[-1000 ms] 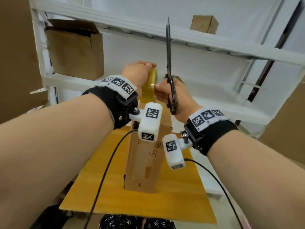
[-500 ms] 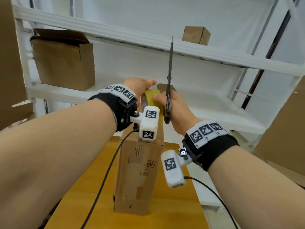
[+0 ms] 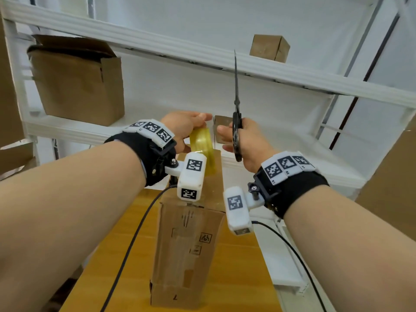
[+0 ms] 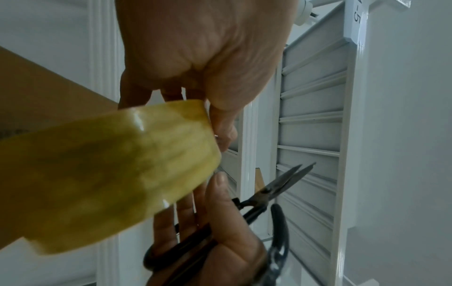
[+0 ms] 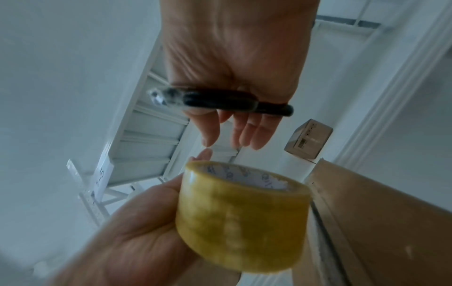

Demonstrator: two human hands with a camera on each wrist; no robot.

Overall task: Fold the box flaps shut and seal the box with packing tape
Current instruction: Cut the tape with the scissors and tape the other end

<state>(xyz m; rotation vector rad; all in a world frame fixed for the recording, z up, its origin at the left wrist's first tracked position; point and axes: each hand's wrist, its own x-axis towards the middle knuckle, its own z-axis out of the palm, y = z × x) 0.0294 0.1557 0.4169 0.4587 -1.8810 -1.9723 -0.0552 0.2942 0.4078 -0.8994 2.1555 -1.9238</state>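
A tall narrow cardboard box (image 3: pixel 186 255) stands upright on the wooden table (image 3: pixel 238 273). Above its top my left hand (image 3: pixel 198 122) grips a yellowish roll of packing tape (image 3: pixel 202 149), also seen in the right wrist view as the tape roll (image 5: pixel 239 216) with a white core. My right hand (image 3: pixel 225 136) is just right of the roll, a small gap between them. It holds black scissors (image 3: pixel 236 104) with the blades nearly closed and pointing up. The scissors handle (image 5: pixel 220 102) lies across the palm under the thumb while the fingers (image 5: pixel 252 133) stretch toward the roll.
A white metal shelf rack (image 3: pixel 202 55) stands behind the table. It carries a large open carton (image 3: pixel 78 82) at left, a small box (image 3: pixel 269 48) on the upper shelf and another small box (image 3: pixel 221 127) behind my hands. Cardboard sheets lean at both edges.
My right hand with the scissors has drawn a little to the right, off the tape roll it was touching. The left hand keeps the roll above the box top.
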